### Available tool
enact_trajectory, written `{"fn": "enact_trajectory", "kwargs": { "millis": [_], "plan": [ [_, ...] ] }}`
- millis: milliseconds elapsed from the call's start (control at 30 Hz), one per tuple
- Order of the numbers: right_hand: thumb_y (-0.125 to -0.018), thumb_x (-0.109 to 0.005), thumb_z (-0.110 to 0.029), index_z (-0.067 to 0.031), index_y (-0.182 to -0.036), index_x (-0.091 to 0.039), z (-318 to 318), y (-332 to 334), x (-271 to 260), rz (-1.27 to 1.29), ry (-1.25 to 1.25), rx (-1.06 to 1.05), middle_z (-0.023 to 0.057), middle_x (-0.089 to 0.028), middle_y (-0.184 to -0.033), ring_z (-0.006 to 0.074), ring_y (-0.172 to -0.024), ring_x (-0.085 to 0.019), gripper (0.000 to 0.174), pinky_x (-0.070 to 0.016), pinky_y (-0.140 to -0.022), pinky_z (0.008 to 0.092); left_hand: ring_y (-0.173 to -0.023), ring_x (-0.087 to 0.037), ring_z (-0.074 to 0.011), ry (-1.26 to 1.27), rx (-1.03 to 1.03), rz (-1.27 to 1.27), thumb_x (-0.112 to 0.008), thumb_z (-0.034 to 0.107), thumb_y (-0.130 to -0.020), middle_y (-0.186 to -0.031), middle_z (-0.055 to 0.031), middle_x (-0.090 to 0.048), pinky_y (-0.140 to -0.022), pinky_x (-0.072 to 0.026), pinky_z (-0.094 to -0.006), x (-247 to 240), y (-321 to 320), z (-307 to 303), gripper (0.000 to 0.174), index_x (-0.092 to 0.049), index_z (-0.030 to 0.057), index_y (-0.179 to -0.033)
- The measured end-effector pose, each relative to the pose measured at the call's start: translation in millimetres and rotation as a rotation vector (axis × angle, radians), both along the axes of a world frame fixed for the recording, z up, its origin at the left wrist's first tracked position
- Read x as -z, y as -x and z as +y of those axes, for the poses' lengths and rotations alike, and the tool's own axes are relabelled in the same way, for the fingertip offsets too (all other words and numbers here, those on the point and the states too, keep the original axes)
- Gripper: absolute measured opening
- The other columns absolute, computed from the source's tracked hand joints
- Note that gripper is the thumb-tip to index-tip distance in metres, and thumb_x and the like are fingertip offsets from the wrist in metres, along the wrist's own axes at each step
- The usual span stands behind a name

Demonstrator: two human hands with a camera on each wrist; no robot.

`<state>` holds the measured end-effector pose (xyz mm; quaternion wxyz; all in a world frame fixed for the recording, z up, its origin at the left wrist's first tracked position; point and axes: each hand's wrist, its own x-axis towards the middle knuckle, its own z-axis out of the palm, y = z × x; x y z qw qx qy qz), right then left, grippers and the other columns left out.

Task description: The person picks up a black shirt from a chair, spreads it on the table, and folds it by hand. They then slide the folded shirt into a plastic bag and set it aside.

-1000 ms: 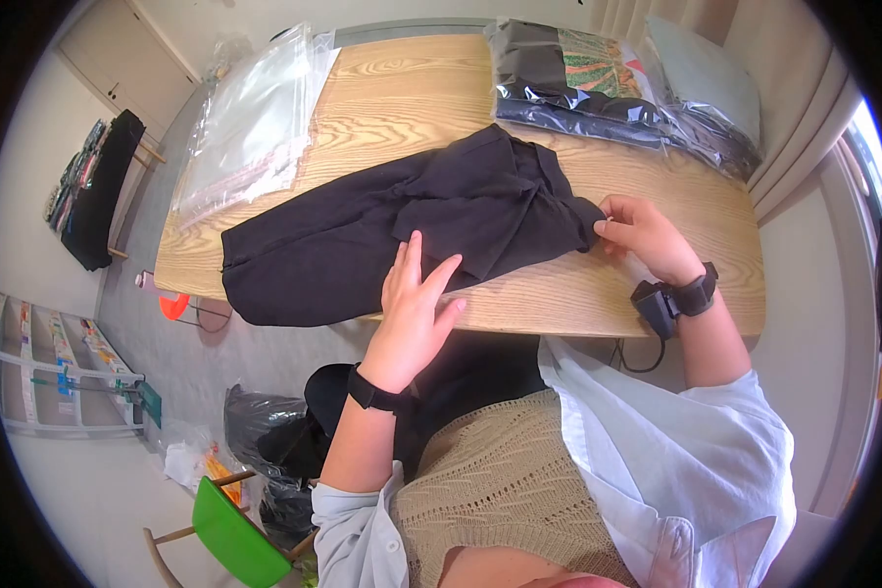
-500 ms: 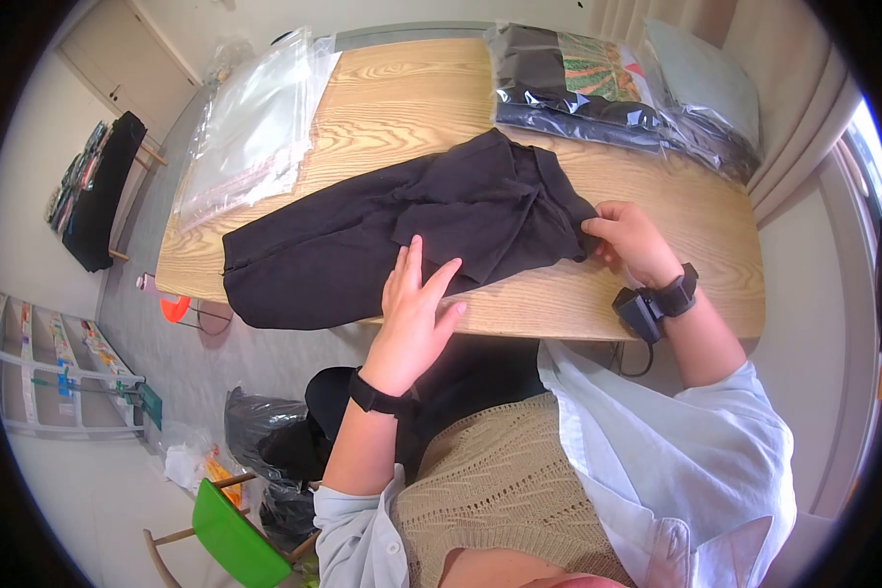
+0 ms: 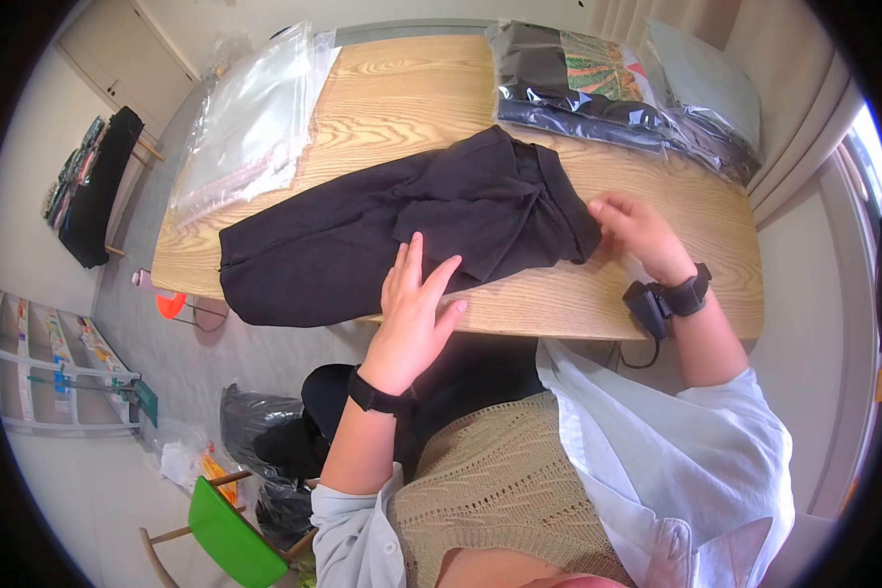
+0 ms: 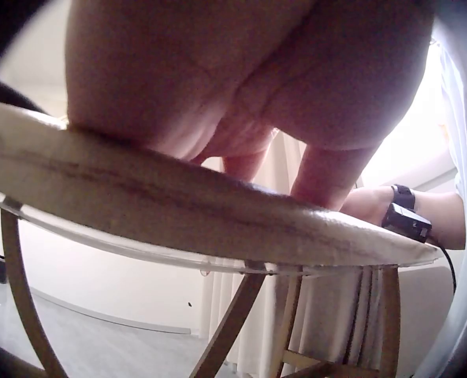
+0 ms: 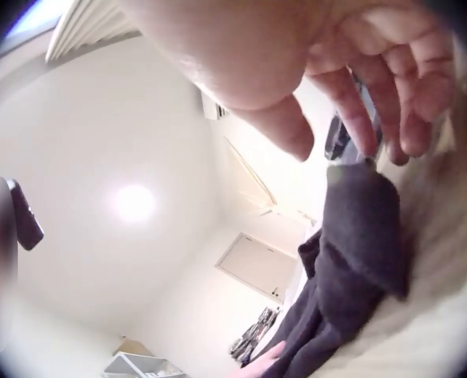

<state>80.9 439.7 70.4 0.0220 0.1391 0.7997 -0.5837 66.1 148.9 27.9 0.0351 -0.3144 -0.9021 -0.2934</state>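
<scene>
A black folded garment (image 3: 363, 235) lies across the front of the wooden table (image 3: 392, 73). My left hand (image 3: 412, 318) rests with spread fingers on its lower edge. At the garment's right end, my right hand (image 3: 647, 240) is beside the cloth's edge, thumb apart from the fingers. In the right wrist view the fingers of my right hand (image 5: 359, 87) hang loosely bent near the end of the dark cloth (image 5: 359, 228), with no cloth between thumb and fingers. The left wrist view shows my left hand (image 4: 241, 87) over the table's edge (image 4: 178, 205).
Clear plastic bags (image 3: 255, 118) lie at the table's back left. Packed dark clothing (image 3: 578, 88) in clear plastic and another bagged item (image 3: 710, 88) are at the back right. A green chair (image 3: 230, 529) and a black plastic bag (image 3: 255, 421) stand on the floor at lower left.
My right hand has let go of the garment's right end, which it was pinching, and has moved slightly right. That end now lies flatter. My left hand has stayed in place.
</scene>
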Motion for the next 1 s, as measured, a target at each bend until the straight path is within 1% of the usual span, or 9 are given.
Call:
{"fn": "enact_trajectory", "kwargs": {
  "millis": [133,200,367,433,567,700,833,933,1000],
  "plan": [
    [-0.083,-0.058,-0.022,-0.0028,-0.094,-0.058,3.4,4.2,1.8,0.155,-0.006,0.087,-0.0009,-0.053,-0.069,0.0079,-0.062,-0.05,0.022,-0.0402,-0.055,0.0209,-0.127,-0.022,-0.0394,0.001,-0.003,0.005,-0.06,0.021,-0.079,-0.139,-0.0234,-0.019,-0.102,-0.0219,-0.0436,0.6,0.4,0.4,0.044,-0.048,0.0133,-0.121],
    [-0.082,-0.056,-0.014,-0.0017,-0.097,-0.057,4.2,3.0,3.2,0.053,-0.129,-0.246,0.0024,-0.058,-0.079,0.009,-0.066,-0.051,0.02,-0.0427,-0.061,0.0225,-0.127,-0.022,-0.0392,-0.001,-0.006,0.006,-0.06,0.021,-0.079,-0.139,-0.0233,-0.019,-0.102,-0.0219,-0.0436,1.0,0.2,0.9,0.044,-0.048,0.0133,-0.121],
    [-0.08,-0.055,-0.008,-0.0019,-0.101,-0.056,-5.1,21.2,-26.9,-0.011,-0.607,-0.38,0.0071,-0.061,-0.089,0.0146,-0.076,-0.056,0.022,-0.045,-0.07,0.0263,-0.127,-0.023,-0.0381,-0.023,-0.005,-0.009,-0.061,0.019,-0.078,-0.139,-0.022,-0.021,-0.102,-0.0219,-0.0431,1.1,-0.3,-0.2,0.044,-0.048,0.0126,-0.12],
    [-0.078,-0.057,-0.014,-0.0022,-0.098,-0.059,-20.1,31.8,-35.4,0.446,-0.512,-0.312,0.0134,-0.061,-0.091,0.0239,-0.082,-0.058,0.024,-0.0445,-0.075,0.0318,-0.127,-0.023,-0.0381,-0.029,-0.016,0.006,-0.061,0.019,-0.078,-0.138,-0.0215,-0.022,-0.102,-0.0225,-0.0429,2.8,-0.3,0.2,0.044,-0.049,0.0123,-0.12],
    [-0.081,-0.055,-0.018,-0.0065,-0.12,-0.047,-62.5,62.5,-20.8,0.61,-0.62,-0.667,0.0193,-0.045,-0.124,0.032,-0.117,-0.042,0.041,-0.0358,-0.094,0.0333,-0.127,-0.025,-0.0363,-0.129,0.016,0.001,-0.06,0.017,-0.078,-0.137,-0.0208,-0.027,-0.101,-0.026,-0.0413,6.1,1.3,-6.1,0.043,-0.049,0.0114,-0.119],
    [-0.083,-0.051,-0.04,-0.0136,-0.134,-0.03,-90.7,70.8,6.6,0.258,-0.948,-0.828,0.0199,-0.024,-0.139,0.0345,-0.13,-0.019,0.061,-0.0189,-0.102,0.0517,-0.116,-0.041,-0.0263,-0.528,-0.238,0.093,-0.057,0.008,-0.079,-0.125,-0.0142,-0.043,-0.095,-0.034,-0.0346,8.8,0.3,-49.9,0.034,-0.051,0.0059,-0.113],
    [-0.08,-0.054,-0.043,-0.0158,-0.134,-0.031,-95.9,66.9,11.8,0.289,-1.05,-0.795,0.0166,-0.022,-0.14,0.0327,-0.131,-0.017,0.065,-0.0173,-0.102,0.0526,-0.113,-0.037,-0.0206,-0.955,-1.147,0.238,-0.059,0.015,-0.08,-0.119,-0.011,-0.042,-0.091,-0.0321,-0.0329,36.0,2.2,-108.2,0.045,-0.04,0.0017,-0.119],
    [-0.08,-0.054,-0.043,-0.0154,-0.134,-0.031,-97.6,66.2,8.9,0.281,-1.056,-0.796,0.0166,-0.023,-0.14,0.0326,-0.131,-0.018,0.065,-0.0178,-0.102,0.0526,-0.113,-0.036,-0.0197,-1.414,-1.266,0.085,-0.061,0.02,-0.081,-0.114,-0.0104,-0.045,-0.09,-0.0314,-0.0326,47.3,15.9,-139.8,0.043,-0.043,0.0012,-0.116],
    [-0.08,-0.054,-0.043,-0.0151,-0.134,-0.031,-98.0,66.2,8.4,0.293,-1.07,-0.798,0.0166,-0.023,-0.14,0.0326,-0.131,-0.018,0.065,-0.018,-0.102,0.0526,-0.112,-0.037,-0.0195,-1.779,-0.899,-0.517,-0.061,0.028,-0.082,-0.11,-0.0097,-0.049,-0.091,-0.0306,-0.0341,40.7,19.6,-156.9,0.042,-0.047,0.0008,-0.112]
  ]
}}
